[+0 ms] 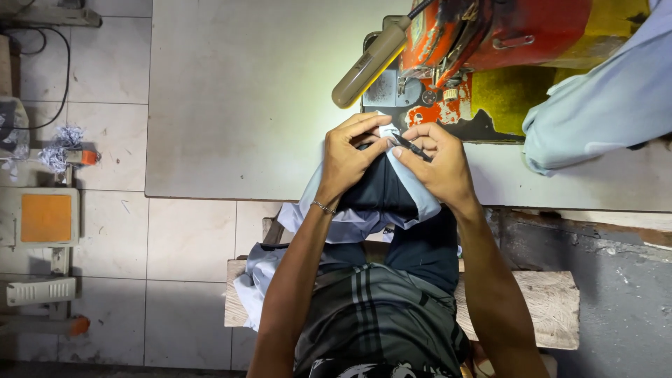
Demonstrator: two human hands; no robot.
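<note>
Nearest to me, low in the view, I see my lap in striped dark shorts (378,315) and the wooden bench (539,301) I sit on, with pale blue cloth trailing down over its left end. Above that, both forearms rise to the counter (238,105) edge, where the work is. My left hand (348,157), with a thin bracelet at the wrist, is closed in a pinch on the folded garment (381,192), a dark fabric wrapped in light blue; my right hand (435,159) is closed on it too, fingertips gripping a small dark strip at the fold's top edge. The garment sits between the two hands, touching both, bunched at the counter's near edge and hanging toward my knees. As I judge it, doing this well means keeping the fold tight and the two layers aligned, thumbs pressing flat so nothing slips. Just beyond my knuckles stands the orange sewing machine (490,35), its lamp (367,66) angled down and lighting the counter. Farther right, another heap of light blue fabric (602,105) lies on the counter. Off to the left, the tiled floor (105,231) carries scraps and a small orange-topped stool.
</note>
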